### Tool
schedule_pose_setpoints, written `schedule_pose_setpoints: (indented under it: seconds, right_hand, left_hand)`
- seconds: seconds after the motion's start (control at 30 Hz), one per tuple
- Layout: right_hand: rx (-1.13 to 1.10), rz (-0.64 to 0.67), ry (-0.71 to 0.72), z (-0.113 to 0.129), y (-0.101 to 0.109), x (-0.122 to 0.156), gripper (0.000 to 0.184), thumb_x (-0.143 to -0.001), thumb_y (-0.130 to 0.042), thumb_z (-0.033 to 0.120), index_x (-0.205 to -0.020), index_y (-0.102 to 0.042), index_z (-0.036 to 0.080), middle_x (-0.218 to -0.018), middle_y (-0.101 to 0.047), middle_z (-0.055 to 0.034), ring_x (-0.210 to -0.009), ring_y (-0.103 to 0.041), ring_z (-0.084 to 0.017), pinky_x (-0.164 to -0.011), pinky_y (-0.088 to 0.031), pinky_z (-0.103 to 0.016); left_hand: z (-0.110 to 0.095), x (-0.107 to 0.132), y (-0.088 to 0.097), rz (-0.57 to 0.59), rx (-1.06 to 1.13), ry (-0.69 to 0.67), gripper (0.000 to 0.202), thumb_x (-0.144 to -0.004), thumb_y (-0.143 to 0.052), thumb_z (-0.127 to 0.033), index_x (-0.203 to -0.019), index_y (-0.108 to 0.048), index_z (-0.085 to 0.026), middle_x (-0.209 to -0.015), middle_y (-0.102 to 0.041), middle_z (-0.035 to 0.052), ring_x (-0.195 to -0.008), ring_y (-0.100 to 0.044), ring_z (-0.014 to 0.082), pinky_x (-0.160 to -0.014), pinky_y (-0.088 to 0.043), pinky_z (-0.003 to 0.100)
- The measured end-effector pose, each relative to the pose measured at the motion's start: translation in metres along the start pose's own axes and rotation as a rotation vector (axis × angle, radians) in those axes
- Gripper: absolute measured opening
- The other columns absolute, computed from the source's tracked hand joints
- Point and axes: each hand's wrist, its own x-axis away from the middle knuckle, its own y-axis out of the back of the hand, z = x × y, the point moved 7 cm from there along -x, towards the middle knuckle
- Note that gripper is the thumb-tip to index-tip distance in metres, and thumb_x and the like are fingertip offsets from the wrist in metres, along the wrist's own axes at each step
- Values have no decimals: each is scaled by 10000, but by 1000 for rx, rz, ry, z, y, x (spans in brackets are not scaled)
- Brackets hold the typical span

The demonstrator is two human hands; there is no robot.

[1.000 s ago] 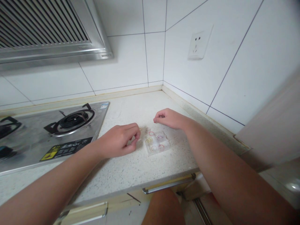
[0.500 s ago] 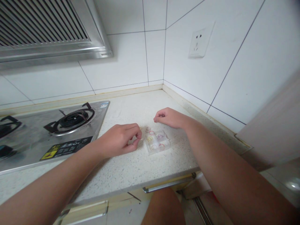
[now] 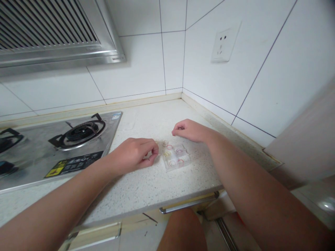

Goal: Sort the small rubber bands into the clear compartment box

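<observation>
A clear plastic box (image 3: 172, 168) with compartments lies on the counter, with small coloured rings inside that look like thin elastic bands: a yellow band (image 3: 167, 154), a red band (image 3: 180, 161) and others. Just behind it, a brownish band (image 3: 165, 143) lies on the countertop. My left hand (image 3: 138, 153) is beside the box's left side, thumb and forefinger pinched; a faint pale bit shows at the fingertips, too small to name. Beyond the box's far right corner my right hand (image 3: 190, 130) rests with its fingers curled closed. Whatever they may hold is hidden.
A gas stove (image 3: 82, 134) is set into the speckled counter (image 3: 146, 190) at the left, below a range hood (image 3: 60, 31). Tiled walls meet at the back corner, with a socket (image 3: 222, 45) on the right wall. A drawer handle (image 3: 190, 203) juts out below the front edge.
Both hands stay almost where they were, with the same closed fingers. The whole view has shifted very slightly.
</observation>
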Motion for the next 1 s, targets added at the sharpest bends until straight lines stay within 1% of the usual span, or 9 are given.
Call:
schedule_pose_setpoints:
  seconds: [0.17,0.37,0.5,0.67,0.83,1.0]
  right_hand:
    - [14,2,4,0,0,0,353,-825,-578,488,-904,-737,183,-766,-641,-13,-667,-496,-90,-614,-325,-254]
    - [29,6,3,-3,-1,-2,363,-830,-574,496,-913,-737,183,-773,-649,-22,-666,-499,-93,-616,-321,-256]
    - [31,14,-3,-4,-1,-3,367,-831,-571,499,-920,-737,184,-793,-660,-25,-670,-503,-96,-620,-322,-257]
    - [24,13,3,-2,-1,-2,356,-827,-575,489,-907,-735,180,-791,-658,-22,-683,-512,-98,-626,-324,-257]
    - [39,9,-13,-3,-1,-1,356,-828,-571,494,-898,-733,184,-752,-630,-16,-651,-480,-90,-613,-306,-260]
    - [49,6,-6,-4,-1,-2,350,-822,-574,490,-885,-731,183,-748,-628,-15,-656,-487,-92,-615,-306,-263]
  left_hand:
    - [0,0,-1,-6,-11,-21,59,-911,-520,-223,-921,-578,-217,-774,-611,-47,-651,-557,83,-616,-394,208]
    - [-7,0,0,-28,-12,-92,66,-918,-524,-207,-907,-589,-208,-811,-642,-29,-703,-574,93,-637,-403,214]
    - [-8,1,-1,-1,-13,-93,75,-923,-511,-196,-918,-584,-211,-828,-643,-27,-710,-570,96,-642,-406,220]
    - [-9,0,-2,42,-28,-77,102,-924,-493,-192,-961,-584,-217,-867,-645,-16,-748,-586,114,-659,-423,238]
    - [-9,-1,-1,39,-29,-84,145,-937,-480,-209,-1025,-594,-224,-929,-657,3,-824,-613,136,-709,-465,258]
    - [-8,1,-2,29,-48,-104,190,-947,-473,-219,-1089,-598,-235,-980,-663,13,-885,-624,153,-752,-491,285]
